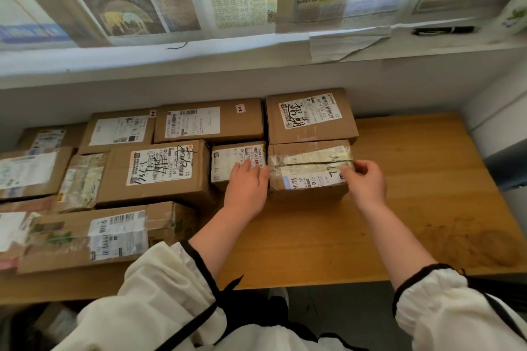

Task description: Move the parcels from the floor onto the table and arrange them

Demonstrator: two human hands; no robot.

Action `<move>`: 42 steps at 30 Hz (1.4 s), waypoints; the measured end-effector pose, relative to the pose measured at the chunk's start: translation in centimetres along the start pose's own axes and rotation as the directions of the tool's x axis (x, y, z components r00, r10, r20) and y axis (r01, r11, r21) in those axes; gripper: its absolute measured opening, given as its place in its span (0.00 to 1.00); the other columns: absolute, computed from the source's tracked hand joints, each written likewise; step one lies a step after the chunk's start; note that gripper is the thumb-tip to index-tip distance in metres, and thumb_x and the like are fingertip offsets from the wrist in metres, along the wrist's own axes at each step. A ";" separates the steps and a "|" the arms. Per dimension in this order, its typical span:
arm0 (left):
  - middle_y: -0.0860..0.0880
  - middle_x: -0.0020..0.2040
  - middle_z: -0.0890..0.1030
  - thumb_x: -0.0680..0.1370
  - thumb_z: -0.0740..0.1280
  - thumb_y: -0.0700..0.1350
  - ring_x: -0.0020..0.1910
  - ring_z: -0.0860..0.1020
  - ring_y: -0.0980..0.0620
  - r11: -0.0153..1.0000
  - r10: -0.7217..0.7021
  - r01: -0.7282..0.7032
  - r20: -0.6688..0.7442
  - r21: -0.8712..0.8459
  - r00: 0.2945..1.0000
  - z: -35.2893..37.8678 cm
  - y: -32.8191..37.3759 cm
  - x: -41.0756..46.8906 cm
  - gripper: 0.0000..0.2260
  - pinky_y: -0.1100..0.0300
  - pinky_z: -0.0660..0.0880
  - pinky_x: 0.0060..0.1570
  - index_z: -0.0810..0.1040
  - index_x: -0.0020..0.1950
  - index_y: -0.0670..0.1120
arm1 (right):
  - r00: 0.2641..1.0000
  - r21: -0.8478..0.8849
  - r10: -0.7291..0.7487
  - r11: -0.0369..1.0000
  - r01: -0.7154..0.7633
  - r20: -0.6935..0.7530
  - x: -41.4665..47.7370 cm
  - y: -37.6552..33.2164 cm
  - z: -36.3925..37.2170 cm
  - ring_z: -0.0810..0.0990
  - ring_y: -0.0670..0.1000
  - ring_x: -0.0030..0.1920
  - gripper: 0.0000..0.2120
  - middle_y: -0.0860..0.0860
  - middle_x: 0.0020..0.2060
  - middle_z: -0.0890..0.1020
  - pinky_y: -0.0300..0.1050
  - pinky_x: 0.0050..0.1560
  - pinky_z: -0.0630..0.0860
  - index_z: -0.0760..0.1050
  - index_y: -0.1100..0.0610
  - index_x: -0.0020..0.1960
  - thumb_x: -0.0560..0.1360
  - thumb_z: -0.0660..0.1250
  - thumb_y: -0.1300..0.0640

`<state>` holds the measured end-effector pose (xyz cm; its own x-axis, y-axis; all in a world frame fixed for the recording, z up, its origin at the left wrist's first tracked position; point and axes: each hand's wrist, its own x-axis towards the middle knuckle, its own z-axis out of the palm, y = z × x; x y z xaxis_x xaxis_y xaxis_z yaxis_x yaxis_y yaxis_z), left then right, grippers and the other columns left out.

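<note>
Several brown cardboard parcels with white labels lie packed together on the left and back of a wooden table [413, 208]. A taped parcel [308, 171] stands at the right end of the group, just in front of a larger labelled box [310, 115]. My left hand [246, 185] presses flat against its left side, partly over a small white-labelled parcel [228, 161]. My right hand [365, 181] grips its right end, fingers curled over the top edge. The two hands hold this parcel between them on the tabletop.
A big box with handwriting [156, 171] and a long flat parcel [108, 234] lie left of my arms. Behind the table runs a white sill [199, 65] under a window papered with newspaper. Bare wood shows at the right. A dark object [507, 165] stands past the right edge.
</note>
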<state>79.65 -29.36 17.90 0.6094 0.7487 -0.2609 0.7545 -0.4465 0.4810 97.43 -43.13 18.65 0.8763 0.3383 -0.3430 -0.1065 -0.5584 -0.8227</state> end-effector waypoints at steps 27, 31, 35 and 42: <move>0.48 0.78 0.43 0.76 0.40 0.66 0.75 0.38 0.41 0.817 0.065 0.118 -0.294 0.564 0.954 -9.1 -5.0 -7.2 0.32 0.29 0.38 0.64 0.38 0.76 0.54 | 0.672 -0.652 -0.566 0.284 0.703 0.478 -10.0 -7.7 4.5 0.41 0.58 0.76 0.36 0.52 0.77 0.46 0.62 0.73 0.46 0.44 0.51 0.77 0.76 0.59 0.43; 0.48 0.78 0.44 0.76 0.42 0.67 0.76 0.40 0.41 0.810 -0.025 0.229 -0.359 0.541 0.933 -12.6 -9.9 -11.7 0.33 0.28 0.40 0.65 0.39 0.76 0.54 | 0.606 -0.614 -0.590 0.223 0.757 0.533 -14.6 -9.2 8.3 0.43 0.58 0.76 0.36 0.52 0.77 0.47 0.61 0.72 0.46 0.45 0.51 0.77 0.76 0.59 0.42; 0.47 0.78 0.47 0.76 0.43 0.67 0.76 0.44 0.41 0.803 -0.125 0.358 -0.452 0.476 0.883 -15.4 -16.6 -18.5 0.33 0.28 0.42 0.64 0.43 0.77 0.53 | 0.484 -0.536 -0.614 0.115 0.836 0.624 -21.5 -9.8 13.3 0.45 0.59 0.76 0.36 0.52 0.77 0.48 0.61 0.72 0.49 0.45 0.50 0.77 0.76 0.59 0.42; 0.47 0.78 0.54 0.77 0.49 0.65 0.76 0.48 0.42 0.702 -0.442 0.667 -0.582 0.250 0.682 -18.6 -30.8 -37.3 0.31 0.28 0.44 0.65 0.53 0.77 0.52 | 0.328 -0.326 -0.536 0.101 0.940 0.778 -37.8 -7.6 22.6 0.50 0.56 0.76 0.33 0.51 0.76 0.54 0.60 0.73 0.52 0.52 0.49 0.75 0.75 0.62 0.42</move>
<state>29.15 -34.41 28.33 -0.0594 0.9936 0.0965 0.9969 0.0641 -0.0458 54.52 -34.52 27.58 -0.0212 0.9995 -0.0241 0.9662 0.0142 -0.2575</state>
